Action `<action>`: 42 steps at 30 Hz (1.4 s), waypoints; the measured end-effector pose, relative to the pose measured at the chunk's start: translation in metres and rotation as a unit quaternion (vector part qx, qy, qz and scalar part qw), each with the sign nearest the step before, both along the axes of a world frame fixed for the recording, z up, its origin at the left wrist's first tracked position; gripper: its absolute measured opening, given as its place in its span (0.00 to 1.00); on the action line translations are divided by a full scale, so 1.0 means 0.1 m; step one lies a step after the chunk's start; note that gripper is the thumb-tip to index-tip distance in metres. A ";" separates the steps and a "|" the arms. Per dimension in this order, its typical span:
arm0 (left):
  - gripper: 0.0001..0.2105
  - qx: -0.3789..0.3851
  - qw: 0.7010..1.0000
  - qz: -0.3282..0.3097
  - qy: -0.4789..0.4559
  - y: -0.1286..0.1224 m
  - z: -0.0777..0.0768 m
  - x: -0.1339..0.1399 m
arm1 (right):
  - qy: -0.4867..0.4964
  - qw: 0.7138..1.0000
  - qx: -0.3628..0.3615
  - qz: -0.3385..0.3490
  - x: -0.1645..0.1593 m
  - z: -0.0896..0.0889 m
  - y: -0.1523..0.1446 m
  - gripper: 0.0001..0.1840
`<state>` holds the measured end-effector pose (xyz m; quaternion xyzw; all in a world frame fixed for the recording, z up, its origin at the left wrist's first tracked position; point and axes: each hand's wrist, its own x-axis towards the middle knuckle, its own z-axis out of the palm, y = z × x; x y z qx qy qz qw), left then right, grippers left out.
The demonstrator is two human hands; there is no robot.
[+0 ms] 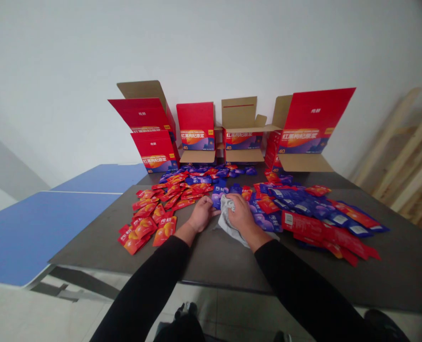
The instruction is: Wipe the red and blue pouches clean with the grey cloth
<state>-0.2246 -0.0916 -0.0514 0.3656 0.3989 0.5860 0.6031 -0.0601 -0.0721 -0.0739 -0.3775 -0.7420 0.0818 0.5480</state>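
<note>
My left hand (201, 213) is closed on the left edge of a purple-blue pouch (218, 194), which is held up just above the dark table (218, 263). Bunched in my right hand (240, 213) is a whitish-grey cloth (228, 222), pressed near the right side of that same pouch. Part of the cloth hangs down onto the tabletop. Red-orange pouches (165, 231) lie in a loose spread left of my hands. To the right sits a pile of purple-blue pouches (303, 202) with red pouches (314, 228) in front of it.
Several red cartons with raised flaps stand along the back, among them a stacked pair (157, 152) at left and a wide-flapped carton (301, 140) at right. More pouches lie before them. A blue table (89, 213) adjoins at left; wooden boards (399, 152) lean at right.
</note>
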 end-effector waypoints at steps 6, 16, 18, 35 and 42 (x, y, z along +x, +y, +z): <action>0.12 0.004 0.997 -0.025 -0.073 -0.04 0.07 0.01 | -0.030 0.996 -0.004 0.082 0.00 0.00 -0.03 0.30; 0.27 -0.108 0.967 -0.184 -0.141 -0.04 0.13 0.00 | -0.131 0.961 0.074 0.230 -0.04 0.07 -0.13 0.27; 0.27 -0.104 0.966 -0.190 -0.141 -0.05 0.12 0.01 | -0.161 0.951 0.087 0.249 -0.07 0.09 -0.16 0.24; 0.21 -0.072 0.976 -0.194 -0.062 -0.08 0.01 0.13 | -0.100 0.989 0.081 0.079 0.07 0.14 -0.08 0.29; 0.21 -0.034 0.974 -0.225 0.025 -0.07 -0.05 0.14 | -0.066 0.997 0.047 -0.010 0.15 0.17 -0.04 0.29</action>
